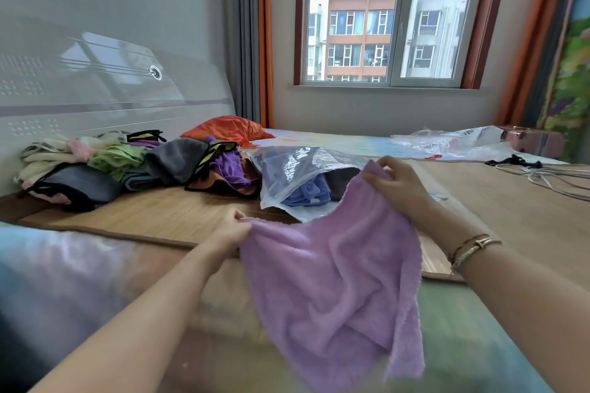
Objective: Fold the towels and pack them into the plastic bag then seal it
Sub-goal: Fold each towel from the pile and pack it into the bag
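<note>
A lilac towel (335, 281) hangs in the air in front of me, unfolded and rippled. My left hand (231, 230) pinches its left upper corner. At the right upper corner, my right hand (399, 187) grips the edge, a little higher and farther away. Behind the towel a clear plastic bag (287, 172) lies on the bamboo mat (166, 217), its mouth open toward me, with blue and dark towels inside. A heap of unfolded towels (178, 163) in grey, purple, green and cream lies to the left of the bag.
An orange cloth (228, 129) lies behind the heap by the headboard (95, 89). Crumpled clear plastic (459, 142) sits at the far right of the bed, with a black strap and white cables (549, 179) near it. A window is in the far wall.
</note>
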